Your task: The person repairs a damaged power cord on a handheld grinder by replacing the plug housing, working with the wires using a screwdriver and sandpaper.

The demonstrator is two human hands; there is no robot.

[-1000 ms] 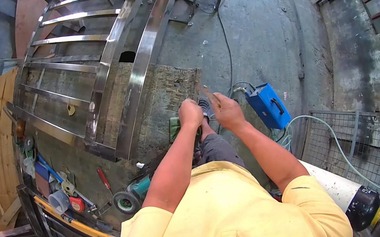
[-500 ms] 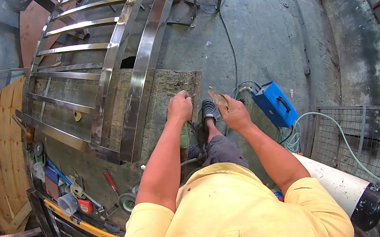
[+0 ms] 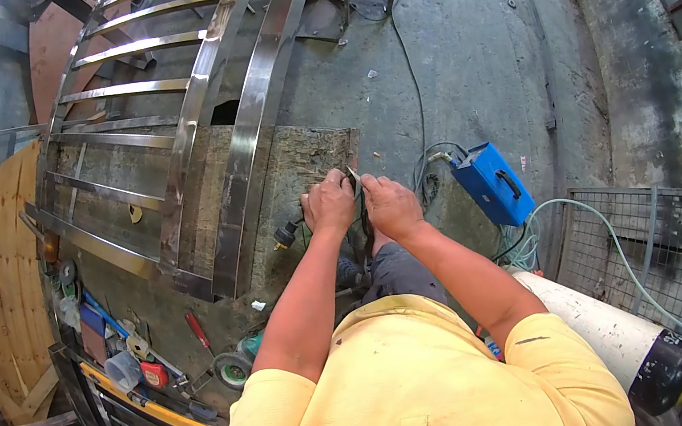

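Note:
My left hand (image 3: pixel 328 202) is closed in front of me, its fingertips close to those of my right hand; what it grips is hidden. Beside its wrist hangs a black plug (image 3: pixel 284 237), its short stretch of cord leading toward the hand. My right hand (image 3: pixel 391 204) pinches a thin, flat brownish piece, whose pale pointed tip (image 3: pixel 354 175) shows between the two hands. Just beyond the fingers lies the edge of a worn wooden board (image 3: pixel 304 151). A dark strip (image 3: pixel 368 231) hangs below the hands, in front of my leg.
A shiny metal frame (image 3: pixel 244 148) lies ahead to the left. At right stand a blue box (image 3: pixel 494 185) with a handle and a white cylinder (image 3: pixel 595 328). A grinder (image 3: pixel 236 368), a red-handled tool (image 3: pixel 198 329) and a tape measure (image 3: pixel 154 372) lie on the left.
My right hand has moved left and turned, bringing the flat piece against my left hand. My left hand has come slightly nearer to me. The black plug now shows beside it.

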